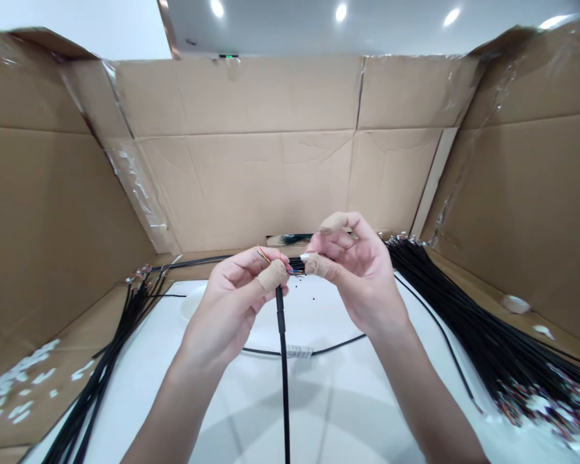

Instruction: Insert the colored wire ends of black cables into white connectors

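Pinching coloured wires (263,255) at far end of black cable (283,374), 12 o'clock over surface (338,399): left hand (239,290). Right hand (363,277) half-spread, grip unclear. Wires already exposed; separating looks unfinished.

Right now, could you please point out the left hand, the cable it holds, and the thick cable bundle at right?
Left hand (239,293), head view: its middle.
Black cable (285,380), head view: jacket below the hand.
Cable bundle (464,316), head view: middle of its length.
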`<state>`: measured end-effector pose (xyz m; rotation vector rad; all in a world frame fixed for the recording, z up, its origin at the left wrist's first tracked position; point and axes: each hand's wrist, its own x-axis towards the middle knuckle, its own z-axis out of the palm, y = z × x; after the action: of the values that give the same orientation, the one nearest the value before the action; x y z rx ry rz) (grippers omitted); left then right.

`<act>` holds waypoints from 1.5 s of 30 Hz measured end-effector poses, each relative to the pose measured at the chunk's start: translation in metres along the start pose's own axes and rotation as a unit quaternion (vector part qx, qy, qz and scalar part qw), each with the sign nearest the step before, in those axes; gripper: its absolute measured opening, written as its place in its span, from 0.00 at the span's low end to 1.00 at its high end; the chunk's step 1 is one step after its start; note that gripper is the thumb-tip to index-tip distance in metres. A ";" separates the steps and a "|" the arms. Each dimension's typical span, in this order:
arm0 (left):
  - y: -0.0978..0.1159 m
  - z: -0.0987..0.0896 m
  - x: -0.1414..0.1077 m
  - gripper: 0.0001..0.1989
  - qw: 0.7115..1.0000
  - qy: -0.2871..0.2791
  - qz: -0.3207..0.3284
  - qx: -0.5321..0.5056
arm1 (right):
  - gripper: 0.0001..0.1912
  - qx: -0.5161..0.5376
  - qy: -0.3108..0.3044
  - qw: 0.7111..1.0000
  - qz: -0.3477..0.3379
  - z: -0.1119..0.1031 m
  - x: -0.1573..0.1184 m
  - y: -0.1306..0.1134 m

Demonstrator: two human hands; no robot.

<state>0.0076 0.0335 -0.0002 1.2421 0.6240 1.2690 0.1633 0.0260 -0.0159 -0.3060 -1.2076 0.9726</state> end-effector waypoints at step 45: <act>0.008 0.020 -0.040 0.09 0.988 -0.010 0.120 0.094 | 0.11 0.032 -0.169 0.966 0.191 -0.001 -0.017 -0.027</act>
<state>0.0126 -0.0122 0.0021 1.5205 0.6042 1.4184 0.1761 -0.0024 -0.0091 -0.3380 -1.4542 1.4396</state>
